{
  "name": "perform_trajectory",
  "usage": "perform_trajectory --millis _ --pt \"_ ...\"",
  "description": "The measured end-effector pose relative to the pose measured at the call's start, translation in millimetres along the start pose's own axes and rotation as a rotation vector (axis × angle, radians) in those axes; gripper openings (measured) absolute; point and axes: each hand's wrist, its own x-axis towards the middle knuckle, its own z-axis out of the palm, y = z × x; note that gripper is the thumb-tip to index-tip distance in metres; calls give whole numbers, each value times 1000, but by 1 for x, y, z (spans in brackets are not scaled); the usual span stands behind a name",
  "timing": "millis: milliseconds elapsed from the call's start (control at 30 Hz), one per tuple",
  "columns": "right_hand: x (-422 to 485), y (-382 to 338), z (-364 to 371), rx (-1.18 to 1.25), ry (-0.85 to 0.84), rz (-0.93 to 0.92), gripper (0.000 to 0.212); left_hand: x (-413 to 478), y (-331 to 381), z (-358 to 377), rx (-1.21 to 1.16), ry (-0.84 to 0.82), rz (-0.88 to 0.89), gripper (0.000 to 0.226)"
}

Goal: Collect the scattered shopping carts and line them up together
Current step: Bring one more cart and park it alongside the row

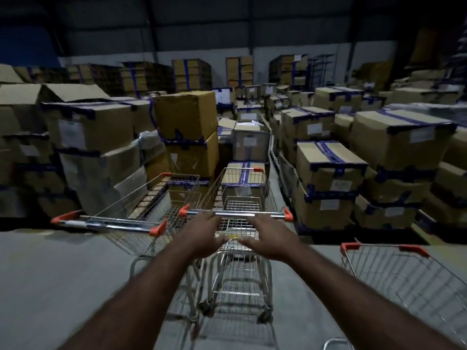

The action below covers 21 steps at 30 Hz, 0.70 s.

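Note:
Three wire shopping carts with orange corner caps stand on the grey floor. The middle cart point(243, 198) is straight ahead of me, and its chrome handle bar point(236, 213) runs across just beyond my fingers. My left hand point(202, 232) and my right hand point(269, 239) are stretched out palm down with fingers extended, the fingertips at the bar and not wrapped around it. The left cart point(151, 198) stands close beside the middle one, angled slightly to the left. The right cart point(404, 274) stands apart, nearer to me, at the lower right.
Stacks of taped cardboard boxes point(326, 170) fill the room ahead and on both sides, close to the carts' front ends. A narrow aisle point(274, 160) runs between the stacks. Bare grey floor point(63, 274) lies to my left.

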Motion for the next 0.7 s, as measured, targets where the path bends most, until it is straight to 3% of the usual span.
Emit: perform_trajectory --millis 167,467,700 --pt "88 31 22 -7 -40 66 81 75 -44 22 -34 -77 -59 87" --pt "244 106 71 5 -191 180 77 244 -101 76 -89 -223 -133 73" --pt "279 146 124 43 -286 325 79 295 -121 140 -157 -365 -220 66"
